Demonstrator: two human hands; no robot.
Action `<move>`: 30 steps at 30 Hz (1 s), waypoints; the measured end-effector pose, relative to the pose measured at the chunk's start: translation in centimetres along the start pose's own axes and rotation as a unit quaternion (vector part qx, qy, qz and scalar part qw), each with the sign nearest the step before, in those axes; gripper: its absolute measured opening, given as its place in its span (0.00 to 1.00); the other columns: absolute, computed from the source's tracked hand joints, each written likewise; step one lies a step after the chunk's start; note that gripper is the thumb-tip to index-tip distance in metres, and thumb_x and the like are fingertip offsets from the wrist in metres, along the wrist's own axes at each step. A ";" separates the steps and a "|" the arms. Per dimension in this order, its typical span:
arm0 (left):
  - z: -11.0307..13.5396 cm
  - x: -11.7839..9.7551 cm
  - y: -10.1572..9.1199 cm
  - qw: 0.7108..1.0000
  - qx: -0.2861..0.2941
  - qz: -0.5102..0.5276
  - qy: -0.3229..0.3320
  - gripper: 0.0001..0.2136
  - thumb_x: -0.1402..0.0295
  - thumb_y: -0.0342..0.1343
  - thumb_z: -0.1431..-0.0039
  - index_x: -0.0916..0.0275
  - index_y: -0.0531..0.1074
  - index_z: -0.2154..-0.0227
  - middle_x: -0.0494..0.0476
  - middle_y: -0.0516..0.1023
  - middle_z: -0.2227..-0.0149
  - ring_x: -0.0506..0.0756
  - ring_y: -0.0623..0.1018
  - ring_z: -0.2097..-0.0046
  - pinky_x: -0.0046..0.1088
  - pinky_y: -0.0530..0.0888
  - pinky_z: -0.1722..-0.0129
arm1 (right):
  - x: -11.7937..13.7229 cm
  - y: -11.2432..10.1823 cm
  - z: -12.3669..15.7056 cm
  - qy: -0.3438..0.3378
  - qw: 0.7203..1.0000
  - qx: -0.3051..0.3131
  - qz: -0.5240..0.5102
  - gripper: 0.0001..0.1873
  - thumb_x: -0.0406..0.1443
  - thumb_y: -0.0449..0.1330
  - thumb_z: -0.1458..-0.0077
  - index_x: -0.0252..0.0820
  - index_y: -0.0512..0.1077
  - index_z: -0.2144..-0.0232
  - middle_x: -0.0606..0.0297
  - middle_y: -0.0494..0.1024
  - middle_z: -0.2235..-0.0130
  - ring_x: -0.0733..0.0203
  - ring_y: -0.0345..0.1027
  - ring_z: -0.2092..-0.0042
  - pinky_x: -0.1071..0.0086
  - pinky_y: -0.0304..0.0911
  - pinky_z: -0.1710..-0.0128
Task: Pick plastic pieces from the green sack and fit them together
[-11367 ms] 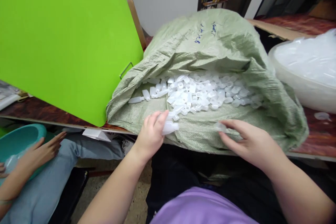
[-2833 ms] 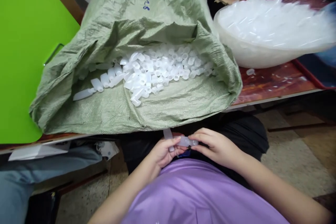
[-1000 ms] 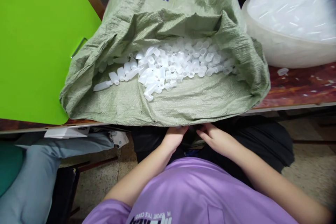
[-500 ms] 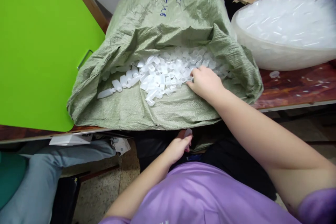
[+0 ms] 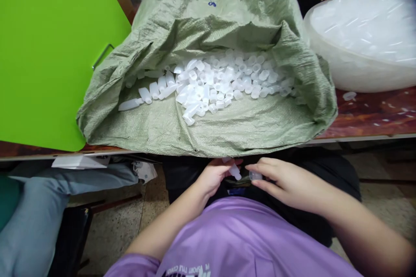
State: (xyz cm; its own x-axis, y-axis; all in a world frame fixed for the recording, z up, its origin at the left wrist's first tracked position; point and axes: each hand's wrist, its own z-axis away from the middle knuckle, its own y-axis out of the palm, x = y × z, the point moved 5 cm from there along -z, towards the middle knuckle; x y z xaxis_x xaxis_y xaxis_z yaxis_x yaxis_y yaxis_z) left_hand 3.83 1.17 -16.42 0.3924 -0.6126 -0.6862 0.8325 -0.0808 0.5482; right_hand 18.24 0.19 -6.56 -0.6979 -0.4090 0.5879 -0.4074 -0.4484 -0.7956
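Just below the sack's front edge, my left hand (image 5: 212,177) is closed on a small translucent plastic tube (image 5: 234,171), its narrow neck pointing down to the right. My right hand (image 5: 281,180) pinches a short clear plastic cap (image 5: 255,175) between thumb and fingers, a small gap away from the tube. Above both hands, an open pale green woven sack (image 5: 156,132) lies on its side. Inside its mouth is a heap of white translucent caps (image 5: 211,91), with several tubes (image 5: 130,104) at its left.
At the right, a translucent bowl (image 5: 354,73) is heaped with plastic tubes (image 5: 373,21). One loose plastic piece (image 5: 349,95) lies on the red tabletop (image 5: 364,121). A bright green board (image 5: 48,52) stands at the left. Another person's leg (image 5: 35,220) shows below.
My right hand has come out of the heap and down toward my left hand, with a cap in its fingers. The left hand's tube now shows its neck. The view has shifted slightly.
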 end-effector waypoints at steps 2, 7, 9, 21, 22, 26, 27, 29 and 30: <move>0.0 0.5 0.4 0.998 -0.001 0.049 -0.025 0.16 0.68 0.64 0.58 0.67 0.73 0.64 0.62 0.78 0.63 0.60 0.75 0.58 0.35 0.69 0.59 | -1.4 2.5 0.3 0.078 0.995 -0.037 0.053 0.14 0.38 0.50 0.42 0.40 0.71 0.58 0.57 0.75 0.64 0.57 0.70 0.62 0.64 0.66 0.61; 0.0 1.4 0.7 0.993 -0.037 0.108 -0.040 0.09 0.67 0.61 0.53 0.65 0.72 0.68 0.57 0.77 0.69 0.55 0.76 0.68 0.30 0.70 0.67 | -2.7 5.6 -0.1 0.112 0.985 -0.131 0.000 0.14 0.38 0.51 0.43 0.40 0.68 0.57 0.58 0.76 0.63 0.58 0.71 0.63 0.66 0.67 0.64; -0.1 1.7 0.6 0.991 -0.044 0.116 -0.048 0.09 0.65 0.58 0.49 0.66 0.71 0.67 0.59 0.78 0.68 0.54 0.76 0.68 0.30 0.70 0.67 | -2.5 5.4 -0.2 0.086 0.982 -0.166 -0.008 0.11 0.39 0.52 0.43 0.41 0.69 0.60 0.60 0.76 0.65 0.59 0.71 0.65 0.67 0.68 0.66; -0.3 2.0 -0.2 0.987 -0.091 0.132 -0.024 0.09 0.65 0.51 0.44 0.67 0.71 0.70 0.59 0.77 0.71 0.53 0.76 0.70 0.30 0.71 0.68 | -1.9 6.0 0.1 -0.076 0.971 -0.220 0.045 0.15 0.31 0.50 0.42 0.44 0.72 0.56 0.58 0.76 0.58 0.60 0.71 0.58 0.67 0.69 0.61; -0.3 2.1 -0.2 0.986 -0.095 0.133 -0.026 0.08 0.66 0.52 0.44 0.67 0.70 0.70 0.59 0.77 0.71 0.54 0.76 0.69 0.31 0.71 0.68 | -1.8 6.4 0.1 -0.103 0.970 -0.212 0.061 0.15 0.31 0.49 0.42 0.45 0.72 0.56 0.57 0.76 0.56 0.58 0.70 0.56 0.65 0.69 0.59; -0.3 2.6 0.0 0.982 -0.110 0.139 -0.064 0.09 0.66 0.50 0.42 0.67 0.69 0.71 0.60 0.76 0.72 0.53 0.75 0.71 0.31 0.71 0.67 | -2.2 7.4 0.2 -0.138 0.971 -0.182 0.069 0.15 0.32 0.49 0.41 0.48 0.72 0.56 0.60 0.75 0.54 0.57 0.68 0.52 0.62 0.67 0.55; -0.3 2.7 0.0 0.981 -0.119 0.137 -0.072 0.09 0.66 0.49 0.42 0.67 0.68 0.71 0.59 0.75 0.73 0.53 0.75 0.72 0.30 0.71 0.67 | -2.6 7.5 0.0 -0.116 0.975 -0.179 0.057 0.15 0.32 0.49 0.41 0.48 0.73 0.57 0.60 0.76 0.54 0.58 0.69 0.53 0.63 0.68 0.56; -0.4 2.8 -0.2 0.979 -0.133 0.132 -0.078 0.09 0.65 0.49 0.42 0.66 0.68 0.71 0.58 0.75 0.74 0.52 0.75 0.73 0.30 0.70 0.67 | -3.5 7.6 -0.3 -0.048 0.981 -0.185 0.017 0.13 0.35 0.50 0.42 0.47 0.73 0.60 0.59 0.77 0.58 0.58 0.71 0.57 0.64 0.68 0.59; -0.4 2.9 -0.3 0.979 -0.134 0.129 -0.081 0.09 0.65 0.50 0.42 0.66 0.68 0.71 0.57 0.75 0.74 0.52 0.75 0.73 0.30 0.70 0.67 | -3.9 7.5 -0.6 -0.008 0.981 -0.192 -0.014 0.12 0.37 0.51 0.42 0.45 0.73 0.61 0.58 0.77 0.61 0.58 0.72 0.60 0.65 0.68 0.60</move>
State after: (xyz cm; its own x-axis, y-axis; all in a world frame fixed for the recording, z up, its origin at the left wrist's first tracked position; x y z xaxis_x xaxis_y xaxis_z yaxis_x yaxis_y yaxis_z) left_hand 4.91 -0.21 -18.72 0.5540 -0.7035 -0.4451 0.7951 0.2887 0.5333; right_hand 17.58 -1.15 -14.93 -0.6747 -0.4147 0.6105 -0.6207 -0.1287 -0.7734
